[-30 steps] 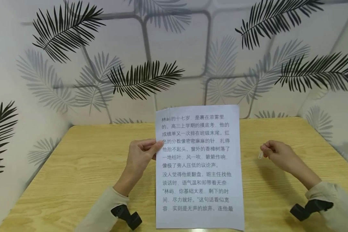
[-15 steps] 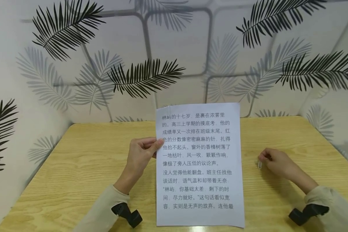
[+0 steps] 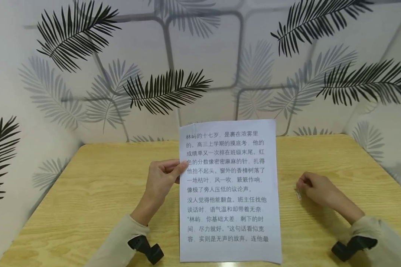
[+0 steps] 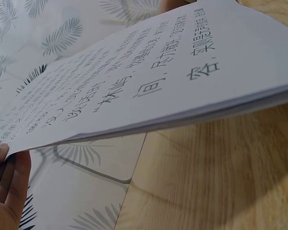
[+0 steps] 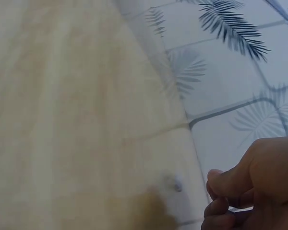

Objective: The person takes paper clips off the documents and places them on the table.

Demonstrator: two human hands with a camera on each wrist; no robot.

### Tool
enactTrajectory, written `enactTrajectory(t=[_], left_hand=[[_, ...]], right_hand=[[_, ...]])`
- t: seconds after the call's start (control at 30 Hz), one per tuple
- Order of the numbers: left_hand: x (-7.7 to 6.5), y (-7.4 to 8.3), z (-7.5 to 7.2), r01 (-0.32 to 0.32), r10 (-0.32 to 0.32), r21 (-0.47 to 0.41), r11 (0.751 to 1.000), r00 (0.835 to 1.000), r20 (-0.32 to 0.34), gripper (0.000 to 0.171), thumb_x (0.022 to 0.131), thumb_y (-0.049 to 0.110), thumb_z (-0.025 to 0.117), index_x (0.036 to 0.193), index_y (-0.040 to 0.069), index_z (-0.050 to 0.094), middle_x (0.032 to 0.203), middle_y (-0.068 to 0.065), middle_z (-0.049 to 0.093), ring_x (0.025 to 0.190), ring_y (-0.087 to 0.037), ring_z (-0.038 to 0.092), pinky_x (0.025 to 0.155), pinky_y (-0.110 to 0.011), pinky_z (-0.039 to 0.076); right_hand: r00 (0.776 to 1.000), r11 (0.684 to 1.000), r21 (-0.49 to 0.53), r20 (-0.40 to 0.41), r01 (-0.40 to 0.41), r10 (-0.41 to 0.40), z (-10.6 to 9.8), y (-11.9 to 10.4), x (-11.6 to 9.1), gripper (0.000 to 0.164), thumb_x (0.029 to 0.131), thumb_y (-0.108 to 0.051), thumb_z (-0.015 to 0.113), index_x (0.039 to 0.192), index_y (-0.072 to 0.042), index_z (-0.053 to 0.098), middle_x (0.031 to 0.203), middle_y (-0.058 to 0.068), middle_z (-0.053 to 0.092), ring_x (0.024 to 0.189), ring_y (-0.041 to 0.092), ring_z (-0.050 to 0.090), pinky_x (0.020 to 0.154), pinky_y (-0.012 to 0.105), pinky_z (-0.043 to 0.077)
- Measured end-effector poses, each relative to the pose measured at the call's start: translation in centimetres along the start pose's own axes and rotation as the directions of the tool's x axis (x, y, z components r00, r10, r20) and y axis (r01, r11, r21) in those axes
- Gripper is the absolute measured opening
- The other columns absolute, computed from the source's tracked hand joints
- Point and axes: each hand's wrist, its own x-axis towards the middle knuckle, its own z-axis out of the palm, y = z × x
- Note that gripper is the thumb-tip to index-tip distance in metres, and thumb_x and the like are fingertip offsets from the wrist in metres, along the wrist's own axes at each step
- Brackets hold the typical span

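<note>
One printed paper stack (image 3: pixel 230 194) was held up at lower centre of the head view, pinched at its left edge by the left hand (image 3: pixel 162 180); one pale clip (image 3: pixel 299 195) was pinched by the right hand (image 3: pixel 317 188), right of centre. Two sleeves (image 3: pixel 115 243) were cut off by the frame. The sheets could not be counted, the left hand was partly hidden behind them, and the clip was not clearly shown in the right-wrist view.

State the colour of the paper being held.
The paper is white; the head view shows it best.
</note>
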Motion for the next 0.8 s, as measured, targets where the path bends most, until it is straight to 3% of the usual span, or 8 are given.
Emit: enactTrajectory(t=[0.2,0.37,0.57,0.8], left_hand=[[-0.1,0.1,0.0,0.008,-0.008,0.004,1.0,1.0,0.0,0.016,0.09,0.003,0.066,0.1,-0.009,0.071,0.082,-0.02,0.072,0.058,-0.019,0.068,0.059,-0.028,0.057],[0.1,0.0,-0.1,0.005,-0.004,0.014,1.0,1.0,-0.005,0.016,0.09,0.003,0.067,0.099,-0.01,0.071,0.081,-0.021,0.072,0.057,-0.017,0.068,0.058,-0.026,0.056],[0.0,0.0,-0.1,0.007,-0.007,0.007,1.0,1.0,-0.01,0.016,0.09,0.001,0.066,0.099,-0.011,0.071,0.081,-0.022,0.071,0.057,-0.016,0.068,0.057,-0.026,0.056],[0.0,-0.1,0.1,0.024,-0.024,0.001,1.0,1.0,0.0,0.016,0.09,0.002,0.067,0.099,-0.01,0.071,0.081,-0.021,0.072,0.058,-0.016,0.068,0.057,-0.026,0.056]], right_hand=[[0.998,0.999,0.051,-0.066,0.01,-0.007,-3.4,-2.6,1.4,0.019,0.103,-0.013,0.047,0.098,0.004,0.055,0.082,0.009,0.056,0.069,0.017,0.045,0.056,0.028,0.038],[0.982,0.991,0.108,-0.176,0.082,-0.062,-5.6,-6.1,2.7,0.02,0.103,-0.015,0.048,0.101,0.004,0.055,0.086,0.011,0.058,0.07,0.014,0.048,0.058,0.027,0.04],[0.968,0.98,0.162,-0.239,0.118,-0.077,-6.4,-9.4,3.7,0.019,0.103,-0.018,0.048,0.1,0.0,0.055,0.082,0.008,0.054,0.07,0.011,0.05,0.058,0.025,0.04],[0.951,0.97,0.199,-0.3,0.143,-0.079,-6.7,-10.8,4.1,0.018,0.102,-0.015,0.05,0.099,0.002,0.054,0.08,0.01,0.054,0.067,0.011,0.049,0.055,0.024,0.039]])
